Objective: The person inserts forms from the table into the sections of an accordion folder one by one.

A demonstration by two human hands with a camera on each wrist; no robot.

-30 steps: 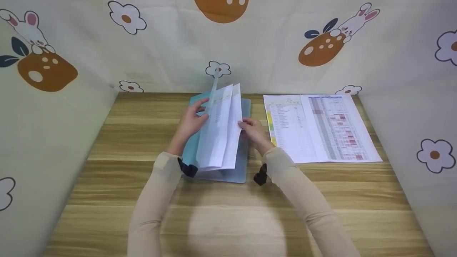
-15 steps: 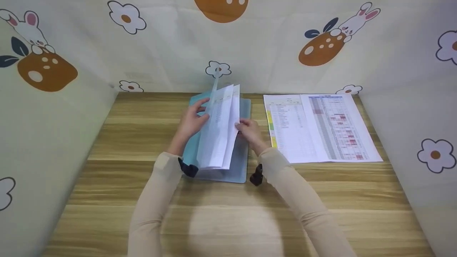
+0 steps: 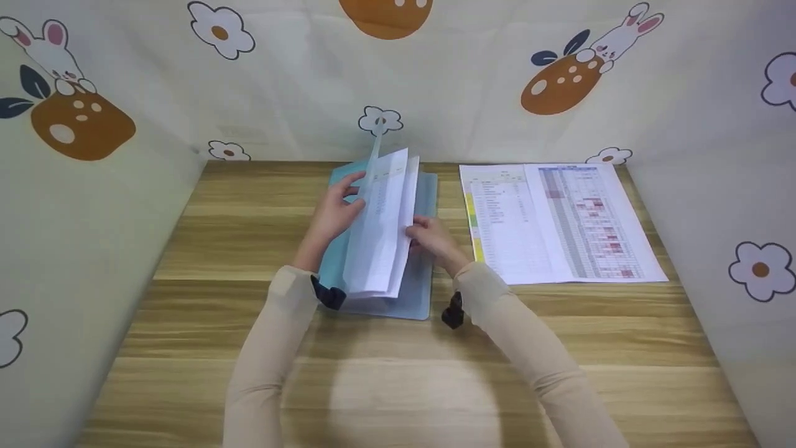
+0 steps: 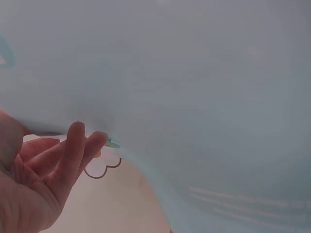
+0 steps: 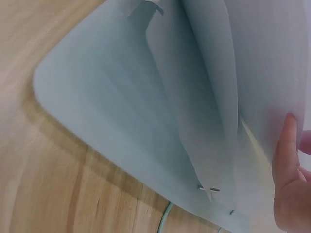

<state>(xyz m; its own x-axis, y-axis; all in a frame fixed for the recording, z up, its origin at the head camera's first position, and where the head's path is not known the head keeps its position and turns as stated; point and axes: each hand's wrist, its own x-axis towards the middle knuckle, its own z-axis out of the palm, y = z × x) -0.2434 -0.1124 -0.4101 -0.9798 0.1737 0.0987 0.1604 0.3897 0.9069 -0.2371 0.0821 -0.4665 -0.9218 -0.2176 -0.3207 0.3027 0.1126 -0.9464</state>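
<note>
A light-blue plastic folder (image 3: 423, 292) lies on the wooden table with its translucent cover raised. My left hand (image 3: 336, 208) grips that cover; in the left wrist view its fingers (image 4: 73, 150) curl at the cover's edge. Several white printed sheets (image 3: 379, 230) stand fanned up inside the folder. On their right side, my right hand (image 3: 435, 239) pinches the edge of a sheet between thumb and fingers. From the right wrist, the lifted sheet (image 5: 272, 58) leans over the folder's lower cover (image 5: 107, 97), and the hand shows only partly at the right edge.
Right of the folder, printed sheets (image 3: 547, 249) with tables and coloured cells lie flat on the table (image 3: 398, 386). A patterned cloth (image 3: 298, 81) hangs behind and along both sides. A thin teal cord (image 5: 165, 218) shows by the folder's edge.
My right hand has slid slightly left and down along the sheets, and the rear sheet's top edge has dropped a little. My left hand and the cover have stayed in place.
</note>
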